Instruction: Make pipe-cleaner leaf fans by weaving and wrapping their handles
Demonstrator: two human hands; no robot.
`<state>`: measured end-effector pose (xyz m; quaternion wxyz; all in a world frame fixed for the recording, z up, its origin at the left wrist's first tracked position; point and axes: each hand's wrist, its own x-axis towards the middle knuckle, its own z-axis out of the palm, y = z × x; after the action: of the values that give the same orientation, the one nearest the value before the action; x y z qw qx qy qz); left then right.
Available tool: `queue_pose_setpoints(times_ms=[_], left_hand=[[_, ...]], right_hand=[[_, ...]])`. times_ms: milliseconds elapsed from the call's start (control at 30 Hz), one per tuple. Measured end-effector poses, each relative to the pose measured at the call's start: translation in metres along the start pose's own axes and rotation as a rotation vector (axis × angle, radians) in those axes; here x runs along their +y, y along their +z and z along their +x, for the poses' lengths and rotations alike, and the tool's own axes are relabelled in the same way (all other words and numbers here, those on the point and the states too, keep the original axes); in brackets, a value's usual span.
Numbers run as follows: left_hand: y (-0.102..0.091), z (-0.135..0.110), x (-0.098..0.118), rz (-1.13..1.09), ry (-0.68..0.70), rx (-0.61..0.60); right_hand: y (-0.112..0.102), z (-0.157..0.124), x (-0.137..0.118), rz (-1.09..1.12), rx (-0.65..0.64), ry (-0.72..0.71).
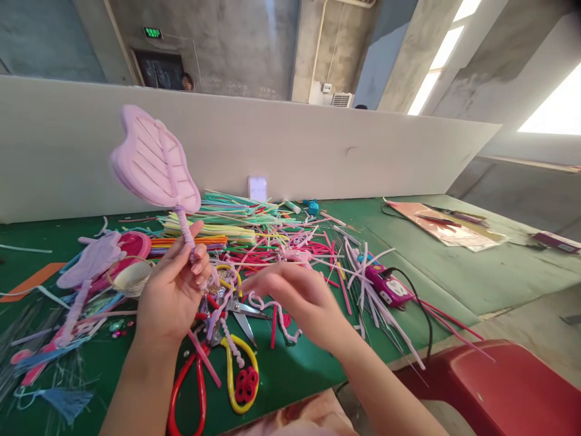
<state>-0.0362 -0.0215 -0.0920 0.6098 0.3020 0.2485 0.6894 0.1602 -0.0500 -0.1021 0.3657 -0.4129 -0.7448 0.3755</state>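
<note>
Concrete wall [245,48] stood at the rear, with a lit green exit sign [153,33] at upper left. Pale partition [318,151] ran along the far edge of one green table [431,281]. One pink leaf-shaped fan [157,160]: raised above the table's left part, its wrapped handle [183,225] gripped between the thumb and curled fingers of the left hand [175,290]. Right hand [297,293]: held over the middle of the table, fingers loosely bent, tips partly hidden; whether they gripped anything could not be told. One wavy pale pink strand [282,324] showed just below it. Scissors, red-handled [203,387] and yellow-handled [230,378], lay between and nearer than the hands; one dark pink flower piece [246,384] sat within a yellow loop. Coloured pipe cleaners [213,231], one lot, lay heaped beyond the hands. One lilac piece [91,263] lay at left, near one small basket [129,278]. One blue tassel [68,402] occupied the near left. One purple device [390,287], black-corded, rested right of the right hand. One red chair [512,387] stood at lower right.
</note>
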Motion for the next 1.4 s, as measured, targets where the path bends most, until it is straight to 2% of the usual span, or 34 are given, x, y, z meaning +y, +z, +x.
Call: queue_pose_setpoints(times_ms=[100, 133, 167, 267, 433, 667, 800, 900, 1000, 1100, 1267, 1400], left_hand=[[-0.001, 0.0, -0.001, 0.061, 0.017, -0.003], [-0.001, 0.0, -0.002, 0.096, 0.024, 0.004], [-0.002, 0.0, -0.002, 0.14, 0.036, 0.018], [-0.002, -0.003, -0.002, 0.315, 0.107, 0.075], [0.001, -0.008, 0.0, 0.525, 0.251, 0.147], [-0.005, -0.009, 0.0, 0.708, 0.215, 0.132], [-0.006, -0.007, 0.003, 0.735, 0.298, 0.074], [-0.001, -0.003, 0.015, 0.715, 0.4, 0.003], [0.009, 0.003, 0.033, 0.624, 0.46, -0.068], [0.019, 0.006, 0.048, 0.653, 0.499, -0.112], [0.024, 0.002, 0.075, 0.779, 0.616, -0.026], [0.012, -0.004, 0.1, 0.939, 0.759, 0.029]], right_hand=[[0.017, 0.039, 0.035, -0.571, 0.008, 0.04], [0.022, 0.048, 0.046, -0.695, -0.03, 0.071], [0.026, 0.056, 0.055, -0.719, -0.044, 0.09], [0.027, 0.061, 0.066, -0.724, -0.042, 0.107], [0.005, 0.05, 0.05, -0.609, 0.015, 0.045], [-0.014, 0.059, 0.026, -0.397, 0.147, 0.038], [-0.017, 0.072, 0.026, -0.554, 0.068, -0.002], [-0.02, 0.08, 0.03, -0.711, -0.018, 0.002], [-0.023, 0.084, 0.032, -0.769, -0.031, 0.004], [-0.025, 0.085, 0.029, -0.801, -0.063, 0.003], [-0.027, 0.088, 0.022, -0.84, -0.095, 0.008], [-0.032, 0.091, 0.019, -0.869, -0.071, 0.036]])
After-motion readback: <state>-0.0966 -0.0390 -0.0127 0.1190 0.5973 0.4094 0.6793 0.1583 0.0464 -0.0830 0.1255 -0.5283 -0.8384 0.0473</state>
